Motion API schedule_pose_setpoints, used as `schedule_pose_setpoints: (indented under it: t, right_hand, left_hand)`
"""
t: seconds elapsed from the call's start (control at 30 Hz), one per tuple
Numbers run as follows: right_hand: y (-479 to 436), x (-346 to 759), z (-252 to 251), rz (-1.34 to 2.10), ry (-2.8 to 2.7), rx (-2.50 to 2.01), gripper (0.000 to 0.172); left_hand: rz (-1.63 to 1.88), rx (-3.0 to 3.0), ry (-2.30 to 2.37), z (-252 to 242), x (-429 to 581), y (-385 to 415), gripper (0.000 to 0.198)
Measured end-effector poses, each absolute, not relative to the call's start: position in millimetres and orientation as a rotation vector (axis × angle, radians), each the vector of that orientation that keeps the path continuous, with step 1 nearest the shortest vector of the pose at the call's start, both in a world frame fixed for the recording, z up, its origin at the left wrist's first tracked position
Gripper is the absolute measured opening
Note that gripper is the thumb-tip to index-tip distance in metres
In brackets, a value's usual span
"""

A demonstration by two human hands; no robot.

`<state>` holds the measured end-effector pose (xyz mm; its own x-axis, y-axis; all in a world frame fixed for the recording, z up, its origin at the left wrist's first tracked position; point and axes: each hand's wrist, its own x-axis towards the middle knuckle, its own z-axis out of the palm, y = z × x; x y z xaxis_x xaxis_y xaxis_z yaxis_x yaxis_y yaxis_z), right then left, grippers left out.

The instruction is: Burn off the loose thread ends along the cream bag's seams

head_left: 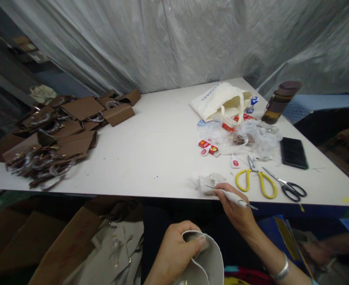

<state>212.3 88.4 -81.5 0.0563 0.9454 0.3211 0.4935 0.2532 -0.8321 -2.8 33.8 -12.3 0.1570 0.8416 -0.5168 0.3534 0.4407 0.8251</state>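
Note:
My left hand (174, 251) is closed around a curved strip of pale grey leather-like material (205, 257), thumb pressed on its folded edge, below the table's front edge. My right hand (236, 208) pinches a thin white-handled pointed tool (232, 196), its fine tip lying over a crumpled white wad (210, 183) on the white table (159, 146). A silver bracelet sits on my right wrist.
Yellow-handled scissors (256, 180) and black-handled scissors (287, 186) lie right of my hand. Behind them are a black phone (293, 152), small red packets (207, 147), clear plastic wrap, a cream tote bag (222, 102) and a brown bottle (279, 102). Brown bags (58, 134) pile at left.

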Motion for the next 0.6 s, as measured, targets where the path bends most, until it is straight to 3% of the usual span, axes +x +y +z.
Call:
schedule_pose_setpoints:
  t: [0.2, 0.43, 0.6]
  right_hand:
    - [74, 219, -76, 0.636, -1.472, -1.366, 0.027]
    - [32, 217, -60, 1.252, -1.244, -1.143, 0.039]
    - [21, 215, -61, 1.304, -1.224, -1.153, 0.043]
  left_hand:
    - [0.462, 1.142, 1.439, -10, -2, 33, 0.015]
    - [0.419, 1.192, 1.437, -10, 3, 31, 0.013]
    - [0.41, 1.217, 1.416, -13, 4, 27, 0.013]
